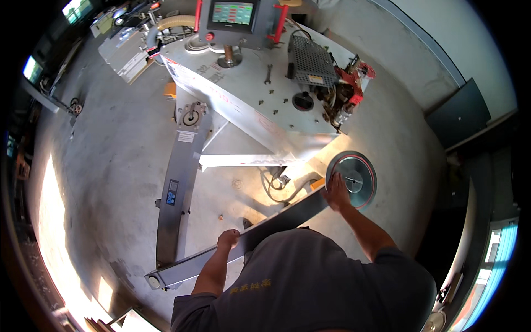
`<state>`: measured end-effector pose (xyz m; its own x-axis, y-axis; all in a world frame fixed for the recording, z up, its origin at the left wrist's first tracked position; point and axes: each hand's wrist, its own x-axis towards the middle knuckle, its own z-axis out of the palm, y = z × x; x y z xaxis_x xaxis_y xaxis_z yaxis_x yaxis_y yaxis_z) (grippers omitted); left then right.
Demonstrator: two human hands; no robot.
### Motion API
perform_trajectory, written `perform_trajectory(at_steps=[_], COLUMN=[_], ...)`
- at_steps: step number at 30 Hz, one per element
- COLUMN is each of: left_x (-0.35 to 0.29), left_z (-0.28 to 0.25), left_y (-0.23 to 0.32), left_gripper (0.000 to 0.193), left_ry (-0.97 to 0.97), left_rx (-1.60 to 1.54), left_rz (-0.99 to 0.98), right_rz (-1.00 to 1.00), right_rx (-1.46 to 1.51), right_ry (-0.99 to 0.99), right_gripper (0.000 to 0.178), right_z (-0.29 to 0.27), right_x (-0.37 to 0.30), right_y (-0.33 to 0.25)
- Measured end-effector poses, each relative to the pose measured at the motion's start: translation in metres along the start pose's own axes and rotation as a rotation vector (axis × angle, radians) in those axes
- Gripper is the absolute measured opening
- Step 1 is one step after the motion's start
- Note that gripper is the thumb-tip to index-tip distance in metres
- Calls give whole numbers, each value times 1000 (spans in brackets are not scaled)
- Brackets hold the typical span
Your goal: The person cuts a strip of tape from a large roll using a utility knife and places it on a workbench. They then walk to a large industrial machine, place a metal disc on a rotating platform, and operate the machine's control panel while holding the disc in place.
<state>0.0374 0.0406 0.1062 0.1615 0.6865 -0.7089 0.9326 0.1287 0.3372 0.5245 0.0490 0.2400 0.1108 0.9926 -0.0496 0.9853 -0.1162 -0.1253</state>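
A long grey jointed metal arm stretches in front of me. Its near beam (266, 227) runs from an elbow joint (154, 280) at the lower left up to a round disc head (363, 192) with a red ring, at the right. My left hand (228, 239) is closed over the edge of the near beam, about midway along. Against the left part of the disc lies my right hand (336, 192), its fingers stretched out. The far beam (178, 193), with a small blue display, rises from the elbow to a pivot (191, 116) beside the machine table.
Beyond the arm stands a metal machine table (249, 94) bearing a control screen (232, 14), a wrench (269, 74), a perforated grey cover (311, 62), a red mechanism (351, 83) and several small fittings. A cable (274, 191) lies on the floor below. A dark panel (458, 113) leans against the right wall.
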Motion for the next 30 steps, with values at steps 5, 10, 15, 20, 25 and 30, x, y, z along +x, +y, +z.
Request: perform_trajectory(at_steps=[5,10,15,20,25,30], left_x=[-8,-5,-10,-14,-14,-8], left_z=[-8,1,-5,-8,-7,-1], left_y=[11,12,17,16,15,10], left_gripper=[40,40,39,40,40,42], left_ry=[-21,-14,22,5,9,-15], left_rx=[-6,-7,0,-7,-17,5], left_rz=[-7,29,-20,-44,-40,-35], right_rz=[6,1031,341,470,421,396], right_rx=[85,52,-423,4,40,43], right_ry=[-293,32,-377,-130,-122,-133], right_gripper=[74,58,71,72,77,79], right_z=[-40,-10,-48,-11,-5,-15], right_x=[-120,-56,43,62,55,51], right_y=[72,176,95,58,48,46])
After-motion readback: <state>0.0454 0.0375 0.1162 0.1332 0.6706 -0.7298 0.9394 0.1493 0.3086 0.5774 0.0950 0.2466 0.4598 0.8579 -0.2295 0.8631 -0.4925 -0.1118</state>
